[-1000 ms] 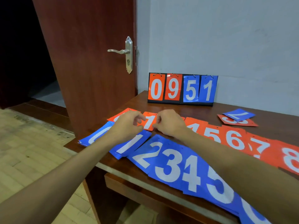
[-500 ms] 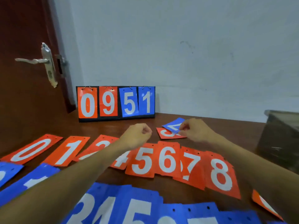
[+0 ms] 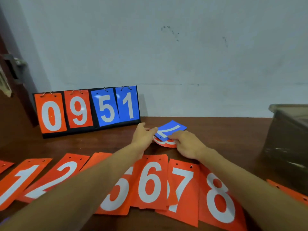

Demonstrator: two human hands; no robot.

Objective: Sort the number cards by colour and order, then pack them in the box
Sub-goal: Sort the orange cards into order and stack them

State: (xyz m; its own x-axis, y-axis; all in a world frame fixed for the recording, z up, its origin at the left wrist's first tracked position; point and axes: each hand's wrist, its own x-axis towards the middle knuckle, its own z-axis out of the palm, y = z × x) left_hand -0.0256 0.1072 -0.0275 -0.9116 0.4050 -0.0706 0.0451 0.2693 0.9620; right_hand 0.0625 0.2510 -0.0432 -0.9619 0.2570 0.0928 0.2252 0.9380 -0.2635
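Note:
A row of orange number cards lies across the near table: 1 (image 3: 20,182), 2 (image 3: 56,177), 5 (image 3: 116,194), 6 (image 3: 150,180), 7 (image 3: 183,185), 8 (image 3: 218,197). Behind them a blue card (image 3: 173,129) lies tilted on top of an orange card (image 3: 166,143). My left hand (image 3: 143,134) touches the left edge of that small pile. My right hand (image 3: 188,144) pinches the blue card's near edge. A brown cardboard box (image 3: 286,147) stands at the right.
A black scoreboard stand (image 3: 86,110) showing orange 0, 9 and blue 5, 1 leans by the grey wall. Another orange card (image 3: 290,192) pokes out near the box. A dark wooden door (image 3: 10,104) is at the left edge.
My view has swung right, from the blue row and door to the orange row. Both hands left the orange 1 and reached the blue-on-orange pile at the back.

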